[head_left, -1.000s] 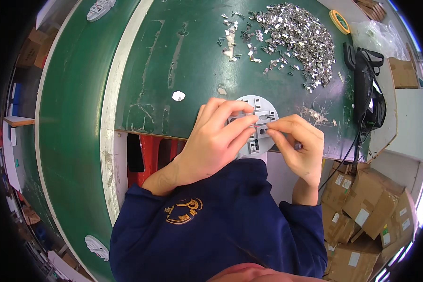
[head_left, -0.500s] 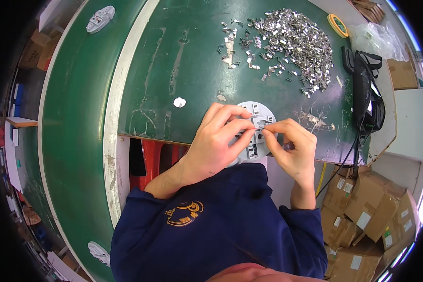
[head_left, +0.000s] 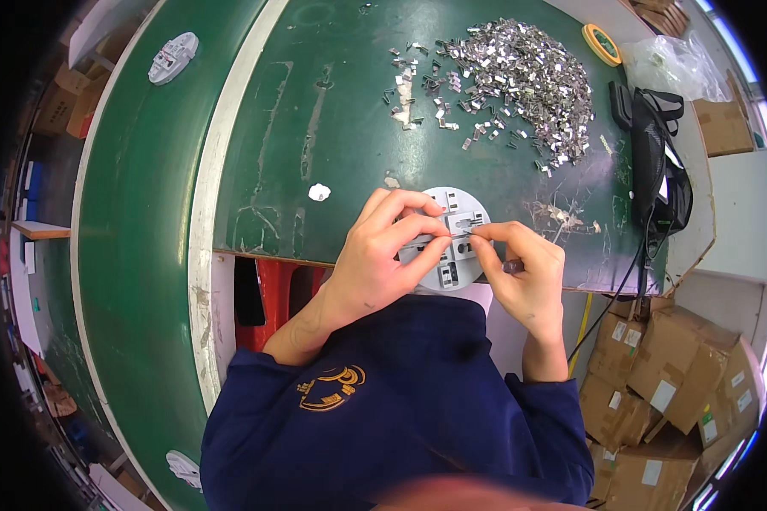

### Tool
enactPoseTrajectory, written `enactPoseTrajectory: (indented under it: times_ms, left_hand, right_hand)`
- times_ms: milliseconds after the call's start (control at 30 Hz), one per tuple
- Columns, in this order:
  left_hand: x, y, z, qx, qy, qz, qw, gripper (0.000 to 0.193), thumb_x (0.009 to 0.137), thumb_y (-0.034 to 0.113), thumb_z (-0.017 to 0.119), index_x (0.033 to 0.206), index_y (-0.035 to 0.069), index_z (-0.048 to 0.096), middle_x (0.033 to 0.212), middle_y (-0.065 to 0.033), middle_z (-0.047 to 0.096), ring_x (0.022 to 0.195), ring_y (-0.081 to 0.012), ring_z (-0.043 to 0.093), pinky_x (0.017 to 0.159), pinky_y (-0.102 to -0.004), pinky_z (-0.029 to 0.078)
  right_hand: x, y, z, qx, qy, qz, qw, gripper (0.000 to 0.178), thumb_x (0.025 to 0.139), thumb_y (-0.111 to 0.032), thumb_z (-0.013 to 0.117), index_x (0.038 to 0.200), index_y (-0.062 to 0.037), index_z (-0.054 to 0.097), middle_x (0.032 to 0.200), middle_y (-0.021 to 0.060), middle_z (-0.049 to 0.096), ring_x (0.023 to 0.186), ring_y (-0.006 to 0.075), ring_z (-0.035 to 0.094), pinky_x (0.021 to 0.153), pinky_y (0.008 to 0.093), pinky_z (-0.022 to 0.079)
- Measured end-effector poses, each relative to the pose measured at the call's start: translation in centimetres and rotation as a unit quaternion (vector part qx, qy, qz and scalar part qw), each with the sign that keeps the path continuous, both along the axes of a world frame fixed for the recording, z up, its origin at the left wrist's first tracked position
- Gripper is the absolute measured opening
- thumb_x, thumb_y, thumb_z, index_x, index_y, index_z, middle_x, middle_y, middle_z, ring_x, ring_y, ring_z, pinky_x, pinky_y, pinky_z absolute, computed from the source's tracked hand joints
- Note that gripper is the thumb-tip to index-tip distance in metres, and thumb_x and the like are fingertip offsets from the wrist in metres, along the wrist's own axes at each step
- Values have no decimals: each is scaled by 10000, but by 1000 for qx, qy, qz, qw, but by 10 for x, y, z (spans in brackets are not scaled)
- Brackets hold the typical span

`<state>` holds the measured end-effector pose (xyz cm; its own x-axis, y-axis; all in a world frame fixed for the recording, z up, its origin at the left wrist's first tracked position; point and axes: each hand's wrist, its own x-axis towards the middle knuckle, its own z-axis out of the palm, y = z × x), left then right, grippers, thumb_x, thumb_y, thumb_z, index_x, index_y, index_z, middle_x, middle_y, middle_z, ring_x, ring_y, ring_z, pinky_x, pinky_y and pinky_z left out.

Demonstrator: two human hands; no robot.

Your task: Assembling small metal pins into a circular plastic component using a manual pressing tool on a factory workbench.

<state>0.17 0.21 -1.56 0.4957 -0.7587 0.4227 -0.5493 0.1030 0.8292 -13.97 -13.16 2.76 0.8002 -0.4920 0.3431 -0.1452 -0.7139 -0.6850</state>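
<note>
A round, light grey plastic housing [head_left: 474, 205] with raised square sockets lies at the bench's near edge, under my fingers. My left hand [head_left: 385, 249] reaches over its left side, thumb and fingertips pinched together near the middle. From the right, my right hand [head_left: 533, 271] pinches with thumb and forefinger close to the left fingertips. Something thin and small shows between the two hands, too fine to name. A short dark piece [head_left: 513, 266] shows inside the curl of my right hand; its kind is unclear.
A large heap of small metal clips [head_left: 528, 85] covers the far bench. Right of it are a yellow tape roll [head_left: 602, 44], a plastic bag [head_left: 673, 68] and a black bag [head_left: 659, 162]. A similar housing [head_left: 173, 58] rests on the green strip at left. Cardboard boxes [head_left: 673, 366] stand lower right.
The whole view has shifted slightly. Both hands stay over the housing, their fingertips still pinched close together, with only small finger movement.
</note>
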Motion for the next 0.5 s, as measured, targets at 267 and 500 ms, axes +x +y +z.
enactPoseTrajectory:
  times_ms: [267,500]
  left_hand:
    - [-4,2,-1,-10,-2,10,1000,144,759,21,780,882,69,723,1046,-27,654,897,-209,569,760,-317,482]
    - [-3,-2,-2,-23,-2,14,1000,145,756,8,780,878,63,723,1019,-32,659,890,-207,578,750,-316,484]
  right_hand:
    - [0,3,8,-17,47,3,999,98,822,-17,762,896,-20,697,751,86,676,516,149,595,467,271,455]
    - [4,6,-1,-21,-3,-28,999,82,802,1,757,863,-34,714,735,16,683,478,72,413,444,248,318]
